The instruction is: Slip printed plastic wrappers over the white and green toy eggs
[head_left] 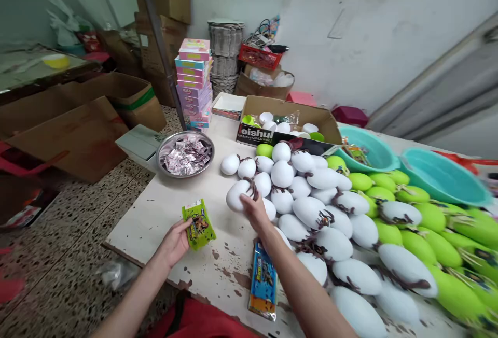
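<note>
Pinching shiny green plastic packet [199, 228] in left fingers [188, 223] near front edge of white table [155, 224]; holding smooth white egg [235, 196] in right fingers [247, 202]; could drop it by gripping loosely.

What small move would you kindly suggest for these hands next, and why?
I would probably bring the green packet in the left hand toward the white egg in the right hand, since each hand has hold of one item, and packet and egg are apart from each other.
</note>
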### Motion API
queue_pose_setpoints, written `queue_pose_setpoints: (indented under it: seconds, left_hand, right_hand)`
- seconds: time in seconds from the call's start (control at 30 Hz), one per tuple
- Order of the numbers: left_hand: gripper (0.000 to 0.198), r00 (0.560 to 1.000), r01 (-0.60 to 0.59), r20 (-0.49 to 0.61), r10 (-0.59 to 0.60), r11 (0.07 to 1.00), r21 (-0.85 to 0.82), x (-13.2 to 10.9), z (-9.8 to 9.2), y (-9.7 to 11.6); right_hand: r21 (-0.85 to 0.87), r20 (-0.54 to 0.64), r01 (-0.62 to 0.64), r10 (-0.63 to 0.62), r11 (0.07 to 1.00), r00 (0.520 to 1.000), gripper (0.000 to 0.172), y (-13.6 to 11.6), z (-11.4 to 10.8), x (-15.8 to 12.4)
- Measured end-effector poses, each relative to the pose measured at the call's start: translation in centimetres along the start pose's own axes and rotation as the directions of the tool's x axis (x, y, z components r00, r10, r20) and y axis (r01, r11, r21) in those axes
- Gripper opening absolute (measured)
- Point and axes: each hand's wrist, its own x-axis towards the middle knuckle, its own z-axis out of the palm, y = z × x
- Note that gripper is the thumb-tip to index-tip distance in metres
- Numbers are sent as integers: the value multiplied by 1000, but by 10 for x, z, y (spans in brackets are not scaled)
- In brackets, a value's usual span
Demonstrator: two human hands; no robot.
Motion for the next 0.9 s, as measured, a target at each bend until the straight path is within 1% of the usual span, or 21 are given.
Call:
queue_pose_setpoints:
  seconds: [0.03, 0.1, 0.13, 0.2, 0.27, 0.3, 0.37, 0.43, 0.5, 0.57, 0.63, 0.73, 0.8, 0.87, 0.9]
  left_hand:
    - [21, 999, 9, 51, -8, 1000, -15, 3, 12, 0]
    - [23, 985, 41, 167, -38, 999, -16, 8, 37, -4]
    - [23, 974, 61, 219, -60, 998, 4, 10, 50, -8]
    - [20, 954, 80, 283, -96, 994, 71, 14, 70, -16]
    - [18, 947, 71, 300, -116, 985, 158, 18, 84, -21]
    - [19, 944, 74, 302, -136, 975, 209, 20, 88, -21]
    - [22, 924, 107, 317, -213, 941, 321, 24, 94, -18]
    - [24, 885, 143, 347, -311, 890, 433, 27, 99, -13]
    - [25, 854, 137, 366, -370, 839, 527, 29, 105, -10]
    - [25, 843, 109, 366, -394, 793, 600, 26, 112, -11]
    - [24, 834, 89, 364, -415, 752, 653, 21, 119, -14]
    - [26, 804, 81, 376, -459, 712, 697, 10, 128, -19]
    - [28, 792, 68, 382, -476, 690, 720, 3, 131, -21]
    - [31, 797, 43, 360, -485, 640, 767, -1, 132, -20]
    - [32, 806, 31, 336, -487, 602, 798, -2, 131, -20]
  right_hand:
    - [134, -79, -26, 37, 991, 996, 78, -2, 1, -16]
    - [281, -211, -23, 86, 959, 974, 76, -3, 6, -46]
    - [350, -255, -14, 109, 937, 961, 76, -3, 10, -58]
    - [422, -301, 1, 139, 907, 943, 71, -2, 13, -76]
    - [477, -323, -20, 196, 879, 926, 64, -3, 9, -90]
    - [496, -328, -44, 234, 867, 915, 62, -6, 4, -96]
    - [497, -318, -102, 290, 862, 902, 65, -14, -14, -108]
    - [445, -235, -172, 301, 879, 924, 68, -26, -35, -120]
    - [365, -104, -238, 293, 900, 950, 65, -38, -55, -131]
    - [305, 20, -312, 322, 900, 947, 55, -44, -71, -141]
    - [305, 93, -380, 370, 873, 925, 48, -45, -80, -152]
    - [341, 225, -472, 417, 813, 881, 48, -37, -85, -169]
    - [328, 324, -516, 419, 791, 848, 55, -32, -84, -180]
    - [319, 367, -517, 400, 794, 840, 61, -28, -81, -189]
    - [327, 359, -506, 390, 798, 848, 61, -27, -79, -192]
